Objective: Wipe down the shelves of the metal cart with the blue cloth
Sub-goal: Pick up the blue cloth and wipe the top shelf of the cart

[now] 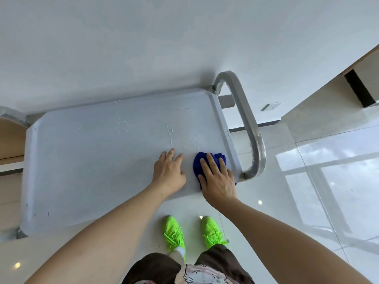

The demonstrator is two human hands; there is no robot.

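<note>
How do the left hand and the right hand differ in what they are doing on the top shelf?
The right hand presses flat on the blue cloth near the cart handle; the left hand rests bare on the top shelf, touching no cloth. The left hand lies nearer the shelf's middle. Both have straight fingers.

We are finding no readable text, label, brand, number or sign anywhere in view. We are seeing only an unlettered line drawing printed on the shirt (202, 276).
</note>
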